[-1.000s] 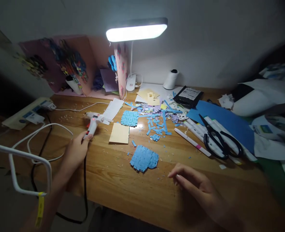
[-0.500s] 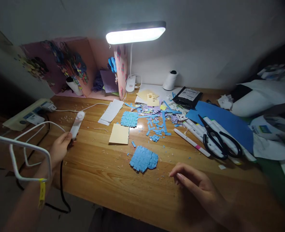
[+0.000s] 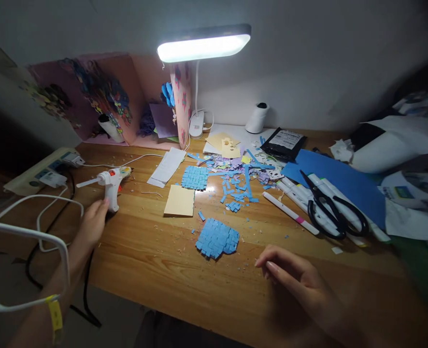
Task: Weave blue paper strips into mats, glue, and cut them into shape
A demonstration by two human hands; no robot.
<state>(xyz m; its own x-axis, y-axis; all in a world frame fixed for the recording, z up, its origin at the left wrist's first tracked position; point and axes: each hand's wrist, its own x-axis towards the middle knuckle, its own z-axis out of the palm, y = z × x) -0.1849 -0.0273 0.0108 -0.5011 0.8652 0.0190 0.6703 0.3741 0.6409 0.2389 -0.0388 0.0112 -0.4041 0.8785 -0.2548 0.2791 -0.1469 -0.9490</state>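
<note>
At the left of the table my left hand [image 3: 93, 223] is closed round the lower handle of a white hot glue gun [image 3: 111, 189]. The gun stands upright, its nozzle with a yellow and orange tip to the right, and a clear glue stick pokes out at the back. My right hand [image 3: 290, 275] is over the front right of the table, fingers loosely curled, thumb a little apart, with nothing seen in it. Nearest to it lies a blue piece [image 3: 217, 238] of small overlapping paper tiles. A similar turquoise piece [image 3: 195, 178] lies behind a cream paper square [image 3: 178, 201].
Black scissors [image 3: 326, 205] rest on white markers [image 3: 293, 193] at the right. Blue and purple paper scraps [image 3: 235, 169] litter the middle back. A lit lamp [image 3: 203, 46] hangs above. A power strip [image 3: 43, 169] sits left; a white cable [image 3: 29, 227] loops over my left forearm.
My left hand has turned the glue gun, so its side, nozzle and glue stick now show. The white cable has shifted lower. My right hand is almost still.
</note>
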